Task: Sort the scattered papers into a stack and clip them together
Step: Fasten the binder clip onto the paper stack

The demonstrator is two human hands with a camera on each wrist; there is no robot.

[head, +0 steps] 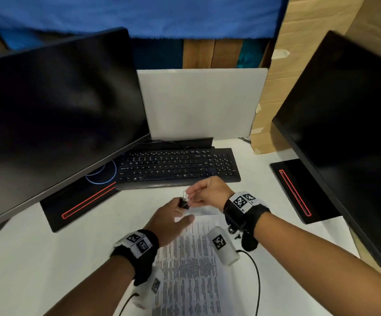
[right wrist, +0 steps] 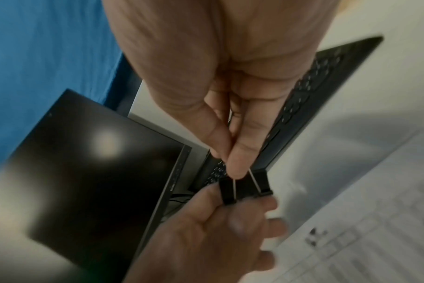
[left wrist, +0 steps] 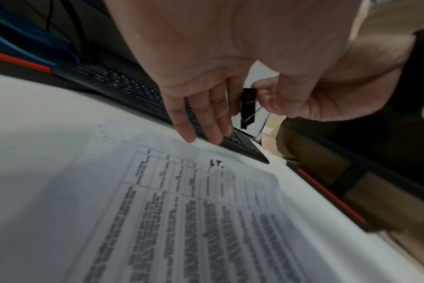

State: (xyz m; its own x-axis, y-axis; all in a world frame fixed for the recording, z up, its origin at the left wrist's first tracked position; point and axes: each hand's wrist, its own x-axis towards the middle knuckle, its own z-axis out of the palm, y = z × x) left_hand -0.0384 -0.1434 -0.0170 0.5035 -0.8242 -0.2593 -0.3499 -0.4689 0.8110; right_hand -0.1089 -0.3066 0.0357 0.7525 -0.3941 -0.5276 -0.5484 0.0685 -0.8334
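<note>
A stack of printed papers lies squared on the white desk in front of me. Just above its far edge, both hands hold a black binder clip. My left hand pinches the clip's black body between thumb and forefinger, its other fingers straight. My right hand pinches the wire handles. In the left wrist view the binder clip hangs past my left hand, over the papers. The right wrist view shows my right hand gripping the wires of the binder clip.
A black keyboard lies just beyond the hands. A large dark monitor stands at the left and another monitor at the right. A white board and a cardboard box stand at the back.
</note>
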